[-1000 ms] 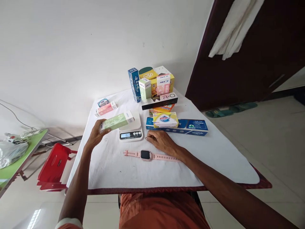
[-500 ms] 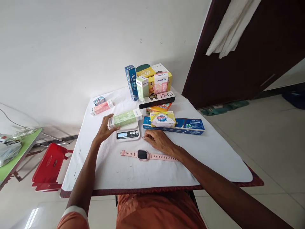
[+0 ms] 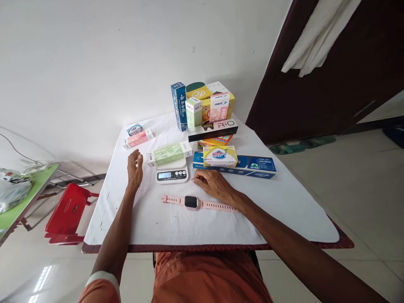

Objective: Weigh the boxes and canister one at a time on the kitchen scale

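The green-and-white box (image 3: 170, 154) lies on the digital scale (image 3: 172, 176), whose screen reads 328. Left of the scale, the left hand (image 3: 135, 169) is empty, its grip apart. Right of it, the right hand (image 3: 213, 185) rests on the tabletop (image 3: 221, 229); I can't tell its grip. Farther right are a yellow Safeguard soap box (image 3: 220, 156) and a black "R&O" box (image 3: 212, 130).

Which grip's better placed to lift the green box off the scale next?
Left, likely: the left grip is empty and nearer the green box; the right grip rests on the table, right of the scale.

Carton (image 3: 170, 154) on scale (image 3: 172, 175), behind watch (image 3: 191, 202).
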Demonstrator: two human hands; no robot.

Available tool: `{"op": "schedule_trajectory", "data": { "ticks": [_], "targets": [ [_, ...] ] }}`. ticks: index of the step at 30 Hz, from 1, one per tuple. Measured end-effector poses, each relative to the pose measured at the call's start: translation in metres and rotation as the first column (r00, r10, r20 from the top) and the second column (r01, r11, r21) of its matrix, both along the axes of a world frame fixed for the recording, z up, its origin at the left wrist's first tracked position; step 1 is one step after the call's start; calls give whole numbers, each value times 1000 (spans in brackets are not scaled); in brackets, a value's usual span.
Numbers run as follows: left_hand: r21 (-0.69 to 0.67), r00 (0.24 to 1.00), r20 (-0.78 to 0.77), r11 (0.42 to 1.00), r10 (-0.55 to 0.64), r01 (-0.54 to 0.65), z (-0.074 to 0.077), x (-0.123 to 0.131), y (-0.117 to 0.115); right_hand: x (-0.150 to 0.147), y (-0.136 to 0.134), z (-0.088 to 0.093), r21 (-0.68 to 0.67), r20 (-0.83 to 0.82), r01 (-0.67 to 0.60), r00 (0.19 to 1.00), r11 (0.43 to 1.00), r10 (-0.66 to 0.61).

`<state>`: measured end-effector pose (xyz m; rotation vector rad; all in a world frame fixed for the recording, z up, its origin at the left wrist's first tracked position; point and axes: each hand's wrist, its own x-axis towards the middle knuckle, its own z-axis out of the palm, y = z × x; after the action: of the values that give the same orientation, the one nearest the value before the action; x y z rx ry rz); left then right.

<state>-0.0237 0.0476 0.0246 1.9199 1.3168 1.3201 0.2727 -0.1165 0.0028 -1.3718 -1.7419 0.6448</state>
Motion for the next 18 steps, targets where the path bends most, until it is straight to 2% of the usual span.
{"op": "schedule_trajectory", "data": {
  "ticks": [8, 12, 15, 18],
  "targets": [
    [-10, 999, -50, 1000, -7, 7, -1, 2, -1, -1, 0, 3, -15, 16, 1, 1000, 1000, -1],
    [26, 993, -110, 999, -38, 41, 7, 8, -7, -1, 0, 3, -18, 17, 8, 1000, 1000, -8],
    [95, 962, -259, 989, -83, 111, 21, 21, -14, -1, 0, 1, -14, 20, 6, 1000, 1000, -6],
    [108, 848, -507, 965, -153, 238, 36, 40, -17, 0, -1, 0, -8, 25, 11, 1000, 1000, -11]
  ]
}}
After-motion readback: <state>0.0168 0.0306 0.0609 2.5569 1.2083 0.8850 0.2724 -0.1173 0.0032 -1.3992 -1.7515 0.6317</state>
